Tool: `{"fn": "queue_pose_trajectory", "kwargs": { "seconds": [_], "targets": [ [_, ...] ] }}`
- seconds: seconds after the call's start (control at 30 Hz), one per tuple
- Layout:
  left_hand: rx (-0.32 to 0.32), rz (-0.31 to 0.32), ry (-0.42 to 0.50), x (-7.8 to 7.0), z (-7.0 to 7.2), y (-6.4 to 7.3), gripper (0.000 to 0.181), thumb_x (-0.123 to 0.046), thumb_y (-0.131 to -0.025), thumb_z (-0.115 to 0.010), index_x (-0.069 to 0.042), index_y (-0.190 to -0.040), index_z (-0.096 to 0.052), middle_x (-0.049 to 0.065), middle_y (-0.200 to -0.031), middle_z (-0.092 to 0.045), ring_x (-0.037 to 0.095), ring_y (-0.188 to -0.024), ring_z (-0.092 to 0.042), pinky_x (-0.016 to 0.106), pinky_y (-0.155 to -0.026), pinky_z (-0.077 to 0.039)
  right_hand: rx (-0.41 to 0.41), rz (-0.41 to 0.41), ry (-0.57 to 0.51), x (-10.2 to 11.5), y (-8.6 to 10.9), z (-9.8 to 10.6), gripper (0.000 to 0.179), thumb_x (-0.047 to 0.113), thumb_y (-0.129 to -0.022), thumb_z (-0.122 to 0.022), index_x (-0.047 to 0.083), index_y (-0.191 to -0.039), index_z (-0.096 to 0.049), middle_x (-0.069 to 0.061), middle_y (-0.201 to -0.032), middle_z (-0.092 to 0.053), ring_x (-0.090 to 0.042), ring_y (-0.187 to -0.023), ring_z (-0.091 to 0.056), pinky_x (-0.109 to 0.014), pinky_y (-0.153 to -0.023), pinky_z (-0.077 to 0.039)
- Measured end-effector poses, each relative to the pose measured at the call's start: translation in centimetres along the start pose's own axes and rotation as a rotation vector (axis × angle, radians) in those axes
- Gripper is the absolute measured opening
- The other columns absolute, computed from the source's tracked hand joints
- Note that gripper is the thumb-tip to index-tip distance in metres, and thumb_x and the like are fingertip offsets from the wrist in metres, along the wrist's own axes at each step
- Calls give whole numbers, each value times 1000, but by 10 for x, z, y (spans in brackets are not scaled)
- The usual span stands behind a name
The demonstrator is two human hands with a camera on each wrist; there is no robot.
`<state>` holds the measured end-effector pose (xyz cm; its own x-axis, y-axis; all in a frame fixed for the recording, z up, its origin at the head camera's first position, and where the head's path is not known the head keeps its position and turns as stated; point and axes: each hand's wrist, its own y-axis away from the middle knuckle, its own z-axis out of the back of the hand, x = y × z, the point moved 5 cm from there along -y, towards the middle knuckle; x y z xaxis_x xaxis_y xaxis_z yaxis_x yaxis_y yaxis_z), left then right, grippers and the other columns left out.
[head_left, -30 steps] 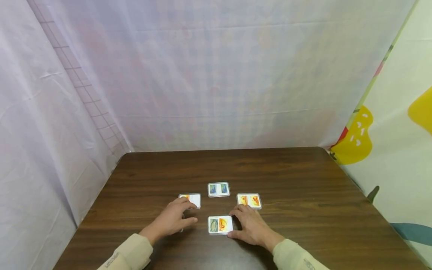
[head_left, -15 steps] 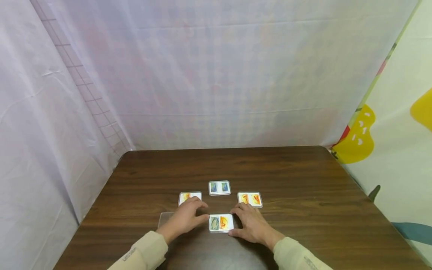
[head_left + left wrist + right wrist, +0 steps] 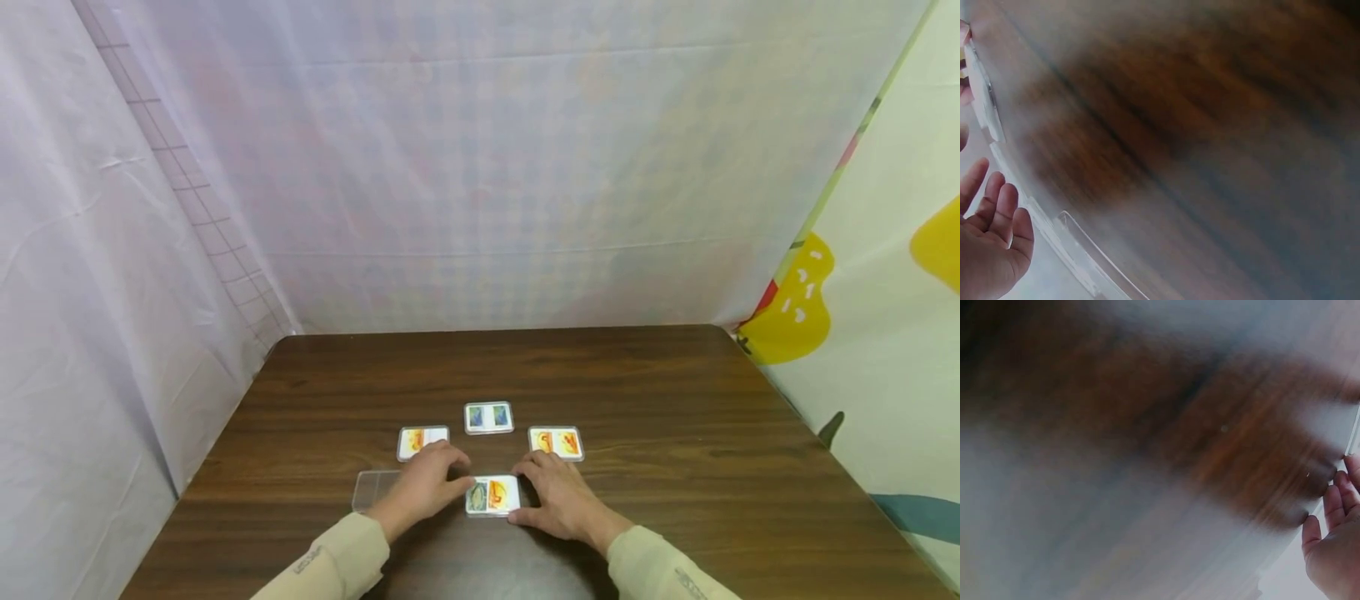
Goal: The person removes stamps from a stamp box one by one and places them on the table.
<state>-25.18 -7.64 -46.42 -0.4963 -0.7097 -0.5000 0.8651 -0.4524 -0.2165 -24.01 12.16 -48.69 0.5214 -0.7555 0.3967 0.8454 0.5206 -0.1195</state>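
In the head view a card case (image 3: 492, 497) with a grey-green picture and an orange picture lies flat, nearest the person. My right hand (image 3: 558, 500) holds it by the right side, index finger at the far corner and thumb at the near one. The thumb of my left hand (image 3: 427, 483) reaches its left edge; the fingers are loosely bent and hold nothing. Under the left wrist lies a clear plastic case (image 3: 375, 490), partly covered by the hand. In the left wrist view the left hand (image 3: 991, 244) has its fingers apart, above the table. The right hand (image 3: 1338, 537) rests fingertips on the table.
Three more cards lie around: one with two blue-green pictures (image 3: 488, 417) at the back, an orange one (image 3: 423, 442) at the left, partly hidden by fingers, and another orange one (image 3: 556, 443) at the right. The brown wooden table (image 3: 660, 400) meets white curtains (image 3: 480, 167).
My left hand has moved right, off the clear plastic case, to the left edge of the near card case. The clear case now shows more. My right hand stays where it was.
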Motion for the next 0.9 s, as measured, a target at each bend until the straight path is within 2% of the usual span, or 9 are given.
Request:
{"fn": "queue_pose_trajectory", "kwargs": {
  "seconds": [0.37, 0.9],
  "targets": [
    [6, 23, -64, 5, -9, -2, 24, -28, -85, -77, -9, -99, -74, -1, -92, -65, 17, -87, -61, 36, -80, -51, 3, 7, -10, 0, 1, 1, 60, 48, -81, -77, 8, -123, -62, -9, -126, -54, -35, -121, -50, -59, -102, -36],
    [-10, 16, -73, 2, -10, 1, 23, -29, -82, -80, -9, -93, -75, -3, -86, -62, 15, -83, -58, 34, -75, -49, -5, 10, -1, -1, 1, -1, 59, 47, -81, -77, 7, -123, -62, -10, -126, -54, -34, -120, -50, -58, -100, -38]
  ]
}}
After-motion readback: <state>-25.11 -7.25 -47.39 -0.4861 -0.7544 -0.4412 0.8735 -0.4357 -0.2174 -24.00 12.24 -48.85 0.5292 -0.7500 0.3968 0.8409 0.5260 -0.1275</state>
